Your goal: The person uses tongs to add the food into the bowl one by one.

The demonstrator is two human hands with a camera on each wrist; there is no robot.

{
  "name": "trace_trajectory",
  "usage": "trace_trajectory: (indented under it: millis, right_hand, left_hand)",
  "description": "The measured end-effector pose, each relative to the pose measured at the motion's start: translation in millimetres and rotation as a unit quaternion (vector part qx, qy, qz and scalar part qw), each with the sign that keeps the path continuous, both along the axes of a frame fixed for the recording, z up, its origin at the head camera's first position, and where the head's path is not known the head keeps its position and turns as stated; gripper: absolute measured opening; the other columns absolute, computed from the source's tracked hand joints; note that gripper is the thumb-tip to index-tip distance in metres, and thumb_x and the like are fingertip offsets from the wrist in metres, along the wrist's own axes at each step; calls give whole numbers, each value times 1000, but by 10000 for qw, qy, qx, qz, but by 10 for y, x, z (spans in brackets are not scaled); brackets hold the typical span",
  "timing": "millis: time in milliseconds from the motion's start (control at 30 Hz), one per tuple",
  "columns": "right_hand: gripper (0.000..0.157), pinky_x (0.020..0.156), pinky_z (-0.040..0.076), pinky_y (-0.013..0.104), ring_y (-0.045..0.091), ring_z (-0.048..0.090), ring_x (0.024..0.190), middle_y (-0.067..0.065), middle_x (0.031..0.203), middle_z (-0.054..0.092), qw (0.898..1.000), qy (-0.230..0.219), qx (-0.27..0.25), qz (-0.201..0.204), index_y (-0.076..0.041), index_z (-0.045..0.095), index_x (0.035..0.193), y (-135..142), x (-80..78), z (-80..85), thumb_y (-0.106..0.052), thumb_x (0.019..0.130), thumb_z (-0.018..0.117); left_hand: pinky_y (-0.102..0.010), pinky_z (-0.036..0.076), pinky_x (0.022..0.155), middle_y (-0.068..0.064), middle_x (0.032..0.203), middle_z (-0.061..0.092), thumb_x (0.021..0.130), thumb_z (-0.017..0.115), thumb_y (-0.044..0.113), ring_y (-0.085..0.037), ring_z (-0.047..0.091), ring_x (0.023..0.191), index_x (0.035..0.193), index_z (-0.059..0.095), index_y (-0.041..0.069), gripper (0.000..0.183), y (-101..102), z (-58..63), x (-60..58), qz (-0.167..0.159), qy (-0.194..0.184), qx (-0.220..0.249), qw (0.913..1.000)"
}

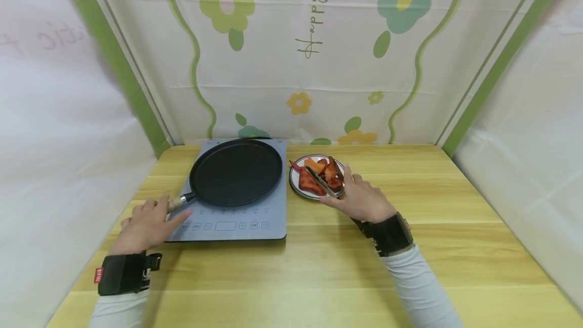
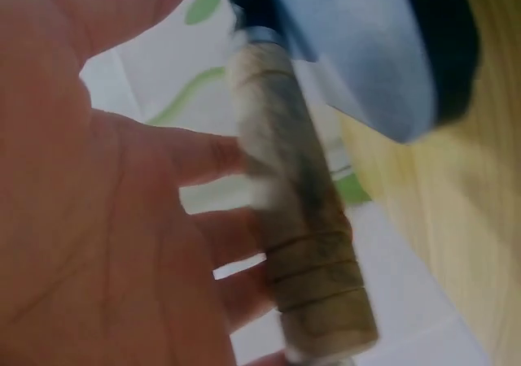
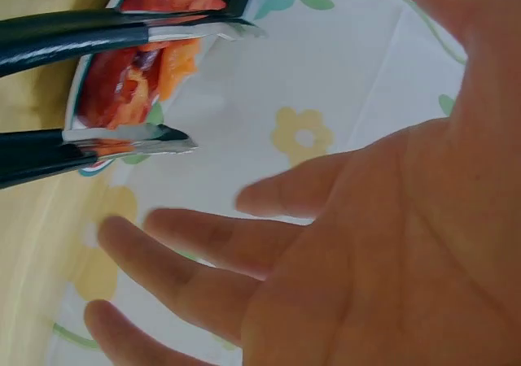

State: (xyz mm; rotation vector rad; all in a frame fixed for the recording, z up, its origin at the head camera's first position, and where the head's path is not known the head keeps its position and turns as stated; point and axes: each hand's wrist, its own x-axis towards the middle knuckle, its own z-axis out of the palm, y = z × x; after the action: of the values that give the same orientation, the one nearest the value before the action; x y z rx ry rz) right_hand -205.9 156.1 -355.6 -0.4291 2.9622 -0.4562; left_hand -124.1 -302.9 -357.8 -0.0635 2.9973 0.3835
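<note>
At the left, a flat black pan [image 1: 237, 171] sits on a grey-blue induction cooker [image 1: 273, 211]. My left hand [image 1: 148, 224] is at the pan's wooden handle [image 2: 301, 195], its fingers reaching behind it and the thumb held away. My right hand [image 1: 362, 196] hovers by a plate [image 1: 295, 187] with spread fingers. Tongs [image 3: 81, 45] with dark handles and metal tips lie over the food, apart from that hand in the right wrist view. On the plate are glossy red-brown food pieces [image 1: 310, 182], an orange piece [image 1: 314, 166] and a red chili pepper [image 1: 296, 166].
The wooden table [image 1: 319, 267] carries everything. A white curtain with printed flowers [image 1: 296, 24] rises behind its far edge, and white cloth walls [image 1: 59, 140] stand at both sides. The cooker's touch panel [image 1: 225, 226] faces the near side.
</note>
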Motion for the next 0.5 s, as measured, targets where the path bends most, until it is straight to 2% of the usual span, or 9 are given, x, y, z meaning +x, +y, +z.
trace_trajectory:
  millis: [33, 100, 200, 333, 500]
  right_hand:
    - [113, 85, 39, 56, 43, 45, 118, 28, 137, 35, 10000, -55, -6, 2, -1, 8, 149, 9, -8, -11, -81, 79, 45]
    - [109, 81, 42, 55, 42, 47, 115, 28, 132, 40, 9999, -123, 31, 48, 3, 16, 147, 32, -22, -28, -78, 80, 47]
    - [100, 70, 46, 47, 33, 54, 103, 21, 120, 50, 9996, -206, -72, 182, -1, 30, 143, 59, -57, -71, -77, 81, 49]
    - [90, 60, 43, 39, 20, 55, 83, 9, 104, 58, 9987, -364, -181, 309, -6, 40, 138, 91, -102, -120, -73, 81, 54]
    - [89, 58, 42, 38, 19, 54, 76, 7, 97, 57, 9979, -617, -40, 167, -2, 41, 136, 116, -134, -173, -70, 81, 56]
  left_hand:
    - [-63, 33, 70, -34, 119, 41, 92, 34, 71, -53, 40, 105, 132, 37, -4, 85, -22, -9, -17, -24, 30, -32, 10000]
    - [-52, 38, 61, -23, 99, 49, 93, 35, 68, -41, 49, 87, 113, 46, -1, 73, -60, -34, -61, -98, 142, -15, 9998]
    - [-39, 35, 54, -9, 79, 46, 95, 40, 62, -25, 47, 69, 93, 47, 4, 59, -106, -68, -131, -253, 392, 128, 9988]
    - [-35, 35, 55, -5, 72, 42, 96, 43, 59, -20, 44, 64, 89, 47, 4, 55, -157, -114, -214, -353, 485, 271, 9978]
    - [-36, 35, 57, -6, 76, 46, 95, 39, 63, -22, 47, 67, 98, 46, 2, 61, -213, -108, -268, -251, -26, 280, 9993]
